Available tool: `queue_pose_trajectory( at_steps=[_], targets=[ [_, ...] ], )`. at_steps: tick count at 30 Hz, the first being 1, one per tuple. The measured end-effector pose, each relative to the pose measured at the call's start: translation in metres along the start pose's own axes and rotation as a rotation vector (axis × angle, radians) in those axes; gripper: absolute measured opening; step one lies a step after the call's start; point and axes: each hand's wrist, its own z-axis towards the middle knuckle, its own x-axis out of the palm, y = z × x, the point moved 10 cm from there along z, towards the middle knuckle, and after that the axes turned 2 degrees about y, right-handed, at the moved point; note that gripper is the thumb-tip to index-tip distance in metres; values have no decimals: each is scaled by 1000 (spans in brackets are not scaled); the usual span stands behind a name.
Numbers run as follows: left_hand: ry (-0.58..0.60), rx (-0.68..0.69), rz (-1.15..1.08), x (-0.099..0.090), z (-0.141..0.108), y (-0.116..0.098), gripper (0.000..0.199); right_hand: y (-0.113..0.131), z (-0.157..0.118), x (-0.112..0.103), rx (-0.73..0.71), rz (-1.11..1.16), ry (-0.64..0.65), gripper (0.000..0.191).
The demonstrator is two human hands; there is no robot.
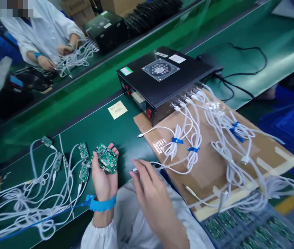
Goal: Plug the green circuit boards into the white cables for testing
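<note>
My left hand (103, 180), with a blue wrist strap (102, 203), is turned palm up and holds green circuit boards (106, 159). My right hand (152, 193) pinches the small plug (134, 169) of a white cable between thumb and fingers, just right of the boards, without touching them. That cable runs right toward bundled white cables (172, 145) on a cardboard sheet (204, 166). Left of my left hand, more green boards (84, 171) lie on the green bench with white cables attached. A loose cable plug (140, 135) rests at the cardboard's left edge.
A black box (164, 76) with a fan grille stands behind the cardboard, white cables plugged into its side. A yellow note (117, 110) lies beside it. A tray of boards (250, 228) is at lower right. Across a divider, a person's hands (46, 63) handle white cables.
</note>
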Motion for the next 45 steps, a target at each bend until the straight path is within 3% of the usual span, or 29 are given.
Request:
queue_pose_trajectory(
  at_steps=[6, 9, 11, 13, 17, 20, 23, 28, 30, 45],
  targets=[
    [183, -152, -57, 37, 1, 10, 20, 17, -2, -85, -233, -496, 156, 41],
    [234, -206, -68, 48, -4, 16, 19, 30, 25, -98, -309, -700, 277, 41],
    [252, -236, -63, 52, -6, 21, 16, 28, 53, -82, -310, -837, 403, 35],
    [263, -272, -63, 53, -8, 27, 11, 19, 78, -51, -302, -915, 561, 30],
    [288, -334, -103, 56, -11, 35, 14, -2, 108, 6, -364, -979, 664, 31],
    [272, -311, -148, 57, -10, 31, 18, -25, 113, 23, -321, -978, 716, 30],
    [263, -252, -208, 62, -7, 24, 19, -31, 115, 17, -304, -842, 680, 25],
    [318, -153, -303, 78, -3, 14, 22, -13, 112, -4, -384, -296, 595, 23],
    [360, -111, -309, 85, -5, 11, 23, -7, 110, -12, -429, -181, 541, 22],
    [363, 58, -250, 94, -15, 5, 19, 5, 100, -37, -450, -107, 277, 22]
  ],
)
